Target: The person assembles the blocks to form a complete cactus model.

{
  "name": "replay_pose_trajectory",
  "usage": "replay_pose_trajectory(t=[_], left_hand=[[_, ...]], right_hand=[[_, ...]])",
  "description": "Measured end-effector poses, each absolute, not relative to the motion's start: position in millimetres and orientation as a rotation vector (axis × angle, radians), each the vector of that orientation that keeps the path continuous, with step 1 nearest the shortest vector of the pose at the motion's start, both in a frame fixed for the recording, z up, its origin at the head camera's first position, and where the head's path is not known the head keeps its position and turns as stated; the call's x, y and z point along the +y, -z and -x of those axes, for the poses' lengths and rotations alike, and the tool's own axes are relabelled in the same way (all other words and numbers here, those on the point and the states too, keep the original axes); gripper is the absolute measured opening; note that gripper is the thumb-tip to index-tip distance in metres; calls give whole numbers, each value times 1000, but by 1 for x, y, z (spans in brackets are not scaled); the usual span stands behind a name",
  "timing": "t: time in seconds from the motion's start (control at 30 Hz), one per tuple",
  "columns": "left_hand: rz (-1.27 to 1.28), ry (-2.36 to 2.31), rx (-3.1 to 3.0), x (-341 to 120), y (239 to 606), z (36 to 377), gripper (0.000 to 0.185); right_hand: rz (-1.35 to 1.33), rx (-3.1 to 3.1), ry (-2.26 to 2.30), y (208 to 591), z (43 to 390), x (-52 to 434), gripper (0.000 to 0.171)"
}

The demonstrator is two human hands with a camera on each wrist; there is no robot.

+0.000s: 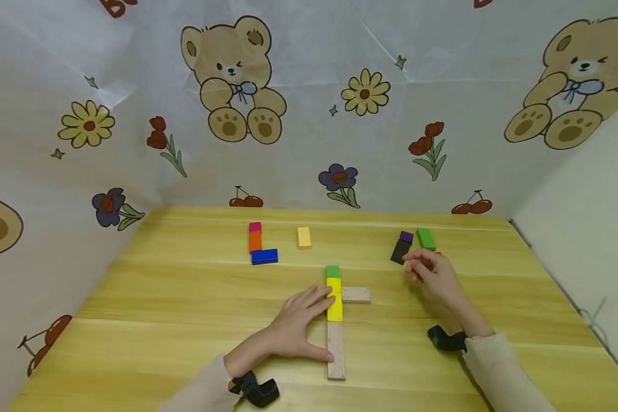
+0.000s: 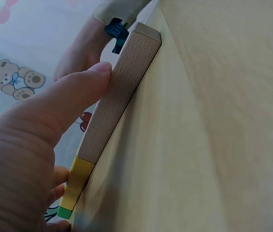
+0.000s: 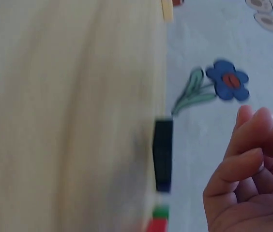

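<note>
I read this as a makeshift recording booth, likely set up in a home or small studio room. A pale wooden counter (image 1: 185, 297) fills the view under the hands. Beyond the hands and to their left hangs a creased plastic sheet (image 1: 309, 86) printed with cartoon bears, flowers and cherries, used as a backdrop. To the right of the hands I see a plain white wall (image 1: 587, 229). Painted wooden toy blocks (image 1: 262, 256) lie on the counter.
</note>
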State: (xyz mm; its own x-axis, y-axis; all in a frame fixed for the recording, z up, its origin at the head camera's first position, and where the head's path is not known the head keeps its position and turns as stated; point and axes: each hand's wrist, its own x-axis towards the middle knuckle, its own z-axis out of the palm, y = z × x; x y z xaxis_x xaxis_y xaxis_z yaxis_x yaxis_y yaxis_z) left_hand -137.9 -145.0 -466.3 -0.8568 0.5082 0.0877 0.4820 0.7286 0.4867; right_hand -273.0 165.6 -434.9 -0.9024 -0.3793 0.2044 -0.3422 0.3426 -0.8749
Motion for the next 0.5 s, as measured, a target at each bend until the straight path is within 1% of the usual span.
replay_pose_trajectory(t=[0.1, 0.23, 0.37, 0.5], left_hand=[[-853, -766, 2873, -145, 469, 139, 101], [-849, -763, 2869, -146, 473, 139, 101], [-834, -770, 2870, -149, 475, 138, 101], [-820, -762, 2863, -151, 475, 139, 100]], right_hand=[[596, 2696, 1679, 446, 286, 192, 29], [346, 2855, 1679, 456, 298, 220, 32], [108, 2923, 1597, 452, 295, 226, 32], [37, 2864, 1500, 451, 298, 228, 34]])
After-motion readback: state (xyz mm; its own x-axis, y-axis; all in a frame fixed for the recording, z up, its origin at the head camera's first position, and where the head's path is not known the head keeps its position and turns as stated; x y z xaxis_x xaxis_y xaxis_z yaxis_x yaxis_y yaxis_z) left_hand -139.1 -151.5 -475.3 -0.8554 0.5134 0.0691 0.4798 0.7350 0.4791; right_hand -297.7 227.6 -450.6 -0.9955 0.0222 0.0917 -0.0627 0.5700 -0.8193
